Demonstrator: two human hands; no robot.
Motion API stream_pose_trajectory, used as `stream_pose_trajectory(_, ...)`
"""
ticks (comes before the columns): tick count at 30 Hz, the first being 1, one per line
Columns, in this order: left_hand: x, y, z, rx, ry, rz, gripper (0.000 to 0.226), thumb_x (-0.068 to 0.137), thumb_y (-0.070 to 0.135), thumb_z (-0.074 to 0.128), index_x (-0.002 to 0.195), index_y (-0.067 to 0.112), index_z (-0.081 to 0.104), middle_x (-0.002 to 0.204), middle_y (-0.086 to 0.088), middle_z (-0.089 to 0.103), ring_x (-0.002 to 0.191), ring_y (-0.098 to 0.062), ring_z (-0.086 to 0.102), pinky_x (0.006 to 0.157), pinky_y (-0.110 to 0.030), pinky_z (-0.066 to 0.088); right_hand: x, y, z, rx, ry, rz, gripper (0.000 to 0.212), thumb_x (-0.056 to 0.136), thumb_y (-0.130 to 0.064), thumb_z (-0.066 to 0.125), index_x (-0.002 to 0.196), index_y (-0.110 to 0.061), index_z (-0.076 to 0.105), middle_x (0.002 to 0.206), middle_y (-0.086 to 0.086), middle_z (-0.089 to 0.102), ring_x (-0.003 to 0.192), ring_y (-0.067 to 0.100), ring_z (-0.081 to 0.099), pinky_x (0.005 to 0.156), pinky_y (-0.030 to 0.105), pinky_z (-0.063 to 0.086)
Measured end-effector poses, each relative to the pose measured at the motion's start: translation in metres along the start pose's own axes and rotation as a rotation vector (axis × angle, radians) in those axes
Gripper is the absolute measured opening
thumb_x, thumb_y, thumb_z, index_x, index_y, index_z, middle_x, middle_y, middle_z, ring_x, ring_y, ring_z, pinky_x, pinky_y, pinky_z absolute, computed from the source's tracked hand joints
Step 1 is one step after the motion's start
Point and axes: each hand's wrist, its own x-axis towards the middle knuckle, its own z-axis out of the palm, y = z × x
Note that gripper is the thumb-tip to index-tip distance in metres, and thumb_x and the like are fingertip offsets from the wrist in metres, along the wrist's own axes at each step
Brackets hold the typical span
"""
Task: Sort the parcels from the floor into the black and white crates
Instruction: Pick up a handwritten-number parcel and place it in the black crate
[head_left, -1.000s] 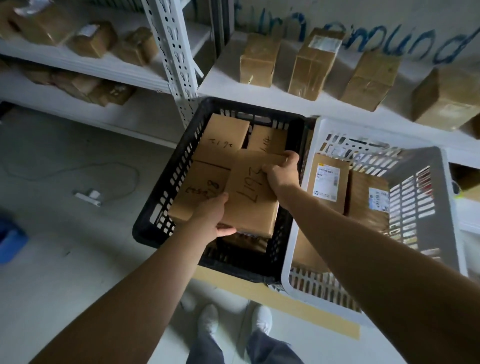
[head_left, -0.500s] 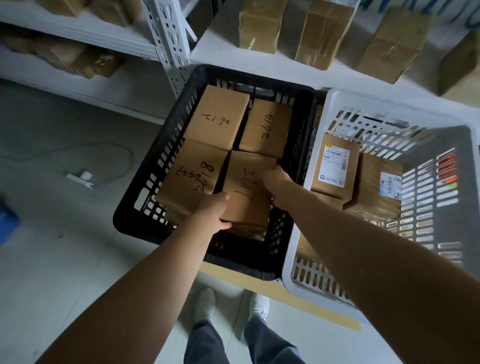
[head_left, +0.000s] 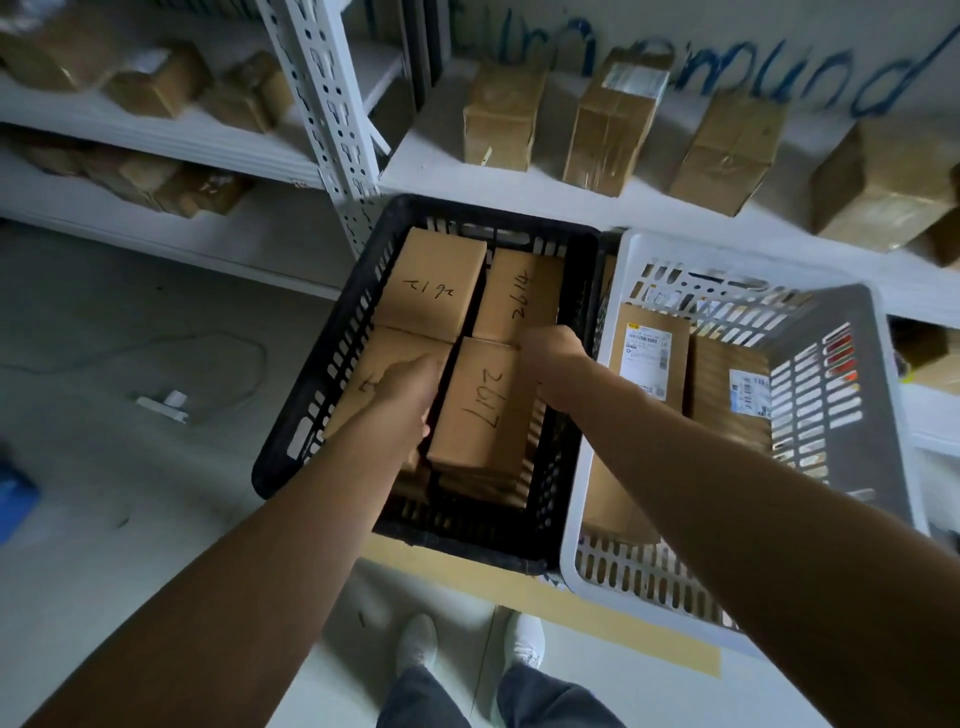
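parcel (head_left: 480, 410) lowered into black crate (head_left: 311, 410); hands (head_left: 410, 387) flanking

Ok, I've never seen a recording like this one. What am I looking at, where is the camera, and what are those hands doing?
No machine here: a person wears a camera on the head, looking down at bare arms and shoes. Two crates stand on the floor before white shelves holding taped boxes: a black crate and a white crate, both part filled with brown parcels. The left hand and right hand flank one parcel marked in pen, in the black crate. Their fingers are hidden, so the grip is unclear.
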Motion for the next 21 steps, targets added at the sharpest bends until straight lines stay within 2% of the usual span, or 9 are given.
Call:
stream_pose_trajectory(1, -0.005, 0.010, -0.003, 0.009, 0.033, 0.064, 0.026, 0.098, 0.034, 0.046, 0.082, 0.015, 0.052, 0.083, -0.002, 0.052, 0.077, -0.019, 0.051, 0.091, -0.037, 0.047, -0.007, -0.011, -0.007, 0.123, 0.029, 0.039, 0.015, 0.096, -0.004, 0.043, 0.090, -0.009, 0.055, 0.072, -0.001, 0.042, 0.059, 0.010, 0.039, 0.049, 0.018, 0.032)
stream_pose_trajectory(2, -0.010, 0.019, -0.007, 0.016, 0.052, 0.131, 0.026, 0.097, 0.038, 0.047, 0.084, 0.016, 0.053, 0.084, -0.002, 0.054, 0.078, -0.018, 0.053, 0.089, -0.037, 0.048, -0.012, -0.017, -0.010, 0.166, 0.096, -0.065, 0.020, 0.096, -0.009, 0.043, 0.078, -0.013, 0.050, 0.069, -0.002, 0.040, 0.057, 0.008, 0.037, 0.048, 0.016, 0.033)
stream_pose_trajectory(4, -0.019, 0.038, -0.009, -0.062, 0.034, 0.259, 0.024, 0.095, 0.039, 0.049, 0.086, 0.018, 0.054, 0.091, -0.003, 0.057, 0.082, -0.019, 0.056, 0.085, -0.036, 0.048, -0.024, -0.030, -0.019, 0.154, 0.124, -0.119, 0.026, 0.096, -0.019, 0.045, 0.070, -0.019, 0.045, 0.068, -0.005, 0.042, 0.056, 0.005, 0.038, 0.047, 0.012, 0.035)
stream_pose_trajectory(7, -0.040, 0.063, -0.012, -0.110, -0.075, 0.465, 0.022, 0.095, 0.039, 0.050, 0.080, 0.023, 0.053, 0.096, -0.002, 0.061, 0.091, -0.021, 0.059, 0.089, -0.037, 0.048, -0.058, -0.048, -0.030, 0.409, 0.213, -0.228, 0.013, 0.096, -0.026, 0.049, 0.093, -0.015, 0.055, 0.068, -0.004, 0.049, 0.058, 0.006, 0.044, 0.049, 0.017, 0.035)
stream_pose_trajectory(11, -0.071, 0.086, -0.011, -0.124, -0.186, 0.730, 0.020, 0.094, 0.035, 0.051, 0.078, 0.026, 0.057, 0.099, -0.002, 0.066, 0.099, -0.022, 0.062, 0.094, -0.041, 0.049, -0.103, -0.064, -0.046, 0.536, 0.376, -0.435, 0.036, 0.098, -0.029, 0.047, 0.122, -0.005, 0.059, 0.103, 0.000, 0.061, 0.092, 0.010, 0.053, 0.078, 0.020, 0.038)
stream_pose_trajectory(14, -0.092, 0.093, -0.011, -0.111, -0.326, 0.887, 0.019, 0.096, 0.034, 0.049, 0.089, 0.022, 0.062, 0.102, 0.002, 0.068, 0.103, -0.018, 0.063, 0.099, -0.044, 0.047, -0.138, -0.067, -0.051, 0.655, 0.472, -0.540, 0.038, 0.099, -0.029, 0.046, 0.127, -0.005, 0.055, 0.111, -0.001, 0.059, 0.103, 0.009, 0.053, 0.082, 0.017, 0.039)
stream_pose_trajectory(17, -0.112, 0.090, -0.012, -0.143, -0.531, 1.017, 0.020, 0.098, 0.032, 0.047, 0.090, 0.023, 0.063, 0.098, 0.006, 0.069, 0.101, -0.015, 0.064, 0.093, -0.036, 0.050, -0.170, -0.060, -0.051, 0.775, 0.594, -0.620, 0.034, 0.100, -0.030, 0.045, 0.126, -0.010, 0.054, 0.108, -0.009, 0.060, 0.097, -0.002, 0.056, 0.080, 0.011, 0.040)
stream_pose_trajectory(19, -0.126, 0.085, -0.011, -0.136, -0.660, 1.092, 0.027, 0.096, 0.037, 0.045, 0.099, 0.017, 0.064, 0.104, 0.001, 0.069, 0.102, -0.013, 0.064, 0.087, -0.029, 0.049, -0.191, -0.051, -0.051, 0.861, 0.695, -0.663, 0.028, 0.099, -0.029, 0.047, 0.121, -0.014, 0.057, 0.103, -0.014, 0.061, 0.094, -0.008, 0.057, 0.079, 0.012, 0.042)
stream_pose_trajectory(21, -0.145, 0.077, -0.006, -0.113, -0.786, 1.149, 0.033, 0.096, 0.040, 0.040, 0.106, 0.017, 0.063, 0.110, 0.000, 0.067, 0.105, -0.010, 0.063, 0.090, -0.027, 0.047, -0.217, -0.040, -0.052, 0.942, 0.788, -0.688, 0.025, 0.098, -0.028, 0.048, 0.118, -0.015, 0.058, 0.102, -0.014, 0.062, 0.095, -0.008, 0.057, 0.080, 0.013, 0.042)
